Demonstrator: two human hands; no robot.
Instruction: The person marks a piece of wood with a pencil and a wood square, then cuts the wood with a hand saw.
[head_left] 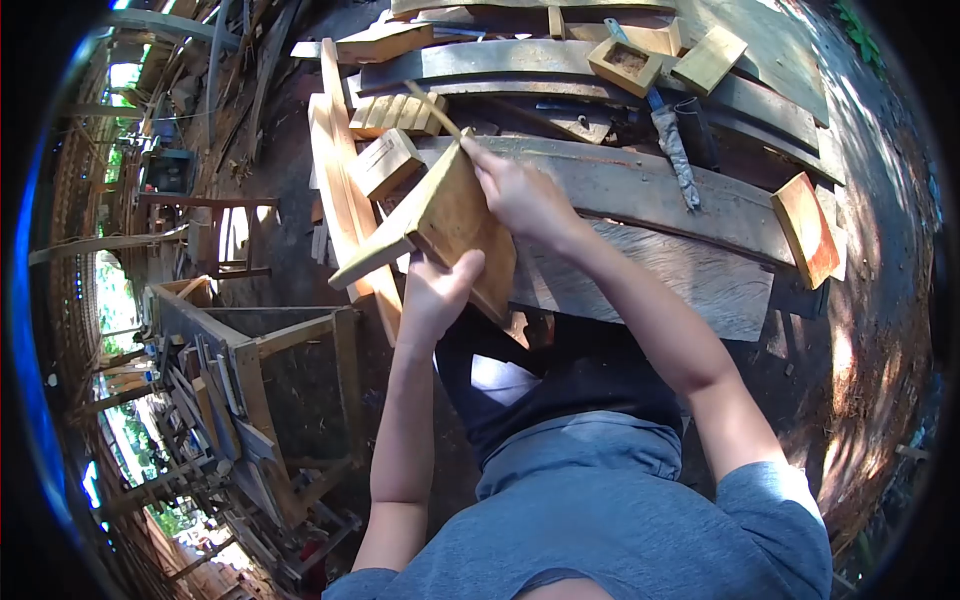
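Note:
My left hand (440, 292) grips an angled wooden piece (465, 225) from below, with the thumb lying against its face. Two flat wooden faces of it meet at an edge, and it is held tilted above the bench. My right hand (525, 195) is closed at the top corner of this piece. From its fingertips a thin wooden stick (435, 108) points up and to the left. The fingers hide the stick's near end. Just left of the piece lies a wooden block (387, 163), beside a grooved wooden block (400, 115).
Long planks (640, 185) form the bench top. On it are a small hollow wooden box (625, 65), a flat block (710, 60), a tool with a wrapped handle (675, 150) and an angled wooden piece (806, 230) at right. A wooden frame (300, 335) stands on the left.

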